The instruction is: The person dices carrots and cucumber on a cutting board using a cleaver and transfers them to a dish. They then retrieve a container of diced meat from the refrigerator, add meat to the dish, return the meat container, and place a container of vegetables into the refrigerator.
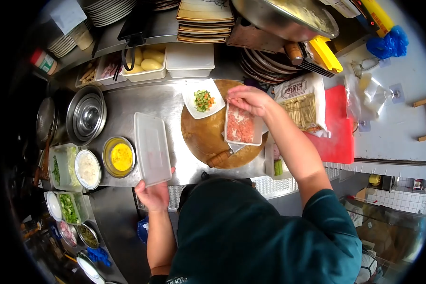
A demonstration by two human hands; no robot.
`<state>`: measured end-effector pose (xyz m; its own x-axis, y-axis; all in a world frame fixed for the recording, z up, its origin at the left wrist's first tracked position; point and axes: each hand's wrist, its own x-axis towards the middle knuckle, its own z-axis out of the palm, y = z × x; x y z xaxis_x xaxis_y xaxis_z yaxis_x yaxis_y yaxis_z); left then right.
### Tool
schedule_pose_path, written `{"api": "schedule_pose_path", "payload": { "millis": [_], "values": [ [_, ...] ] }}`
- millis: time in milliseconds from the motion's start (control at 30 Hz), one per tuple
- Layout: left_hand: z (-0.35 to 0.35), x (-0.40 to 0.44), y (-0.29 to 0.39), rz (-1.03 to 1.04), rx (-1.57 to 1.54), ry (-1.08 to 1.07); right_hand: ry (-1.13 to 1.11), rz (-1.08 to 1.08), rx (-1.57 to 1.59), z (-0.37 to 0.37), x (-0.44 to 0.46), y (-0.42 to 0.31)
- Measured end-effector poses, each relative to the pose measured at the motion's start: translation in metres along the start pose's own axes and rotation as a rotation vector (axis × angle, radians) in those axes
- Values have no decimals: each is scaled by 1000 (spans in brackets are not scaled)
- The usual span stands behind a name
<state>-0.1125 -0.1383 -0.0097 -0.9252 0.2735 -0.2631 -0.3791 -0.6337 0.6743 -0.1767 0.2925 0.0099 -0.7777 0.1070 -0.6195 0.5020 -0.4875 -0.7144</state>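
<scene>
My left hand (155,195) grips the lower end of a translucent plastic lid (152,149), which is tilted over the steel counter. My right hand (249,99) hovers at the far end of a white plastic container (257,137) of pink diced meat (240,127). Its fingers are bunched together; what is between them, if anything, is hard to make out. The container rests on a round wooden chopping board (199,137), partly over a cleaver with a wooden handle (220,158). Left of that hand, a square white dish (190,98) holds chopped green and orange vegetables (204,101).
A bowl of beaten egg (122,157), a white bowl (88,169) and nested steel bowls (86,113) stand left. Tubs line the back, one with peeled potatoes (149,61). A flatbread package (300,102) and red board (333,128) lie right. Stacked plates (205,23) fill the shelf.
</scene>
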Motion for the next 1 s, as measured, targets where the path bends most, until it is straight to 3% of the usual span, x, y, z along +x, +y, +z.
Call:
{"api": "schedule_pose_path", "payload": {
  "millis": [167,300,500,700,833,1000],
  "values": [
    [3,-3,3,8,19,-1,-15,-123,-396,48,56,12],
    [-2,-9,7,27,18,15,134,-408,-1079,63,76,22],
    [-12,-15,6,27,24,-1,160,-526,-1343,76,56,10],
    [-19,-12,2,2,20,-11,105,-820,-1504,74,55,15],
    [-16,-9,2,9,29,13,15,-848,-1518,75,52,14],
    [-11,-5,3,0,31,-18,122,-663,-1803,98,32,-1]
  ]
}}
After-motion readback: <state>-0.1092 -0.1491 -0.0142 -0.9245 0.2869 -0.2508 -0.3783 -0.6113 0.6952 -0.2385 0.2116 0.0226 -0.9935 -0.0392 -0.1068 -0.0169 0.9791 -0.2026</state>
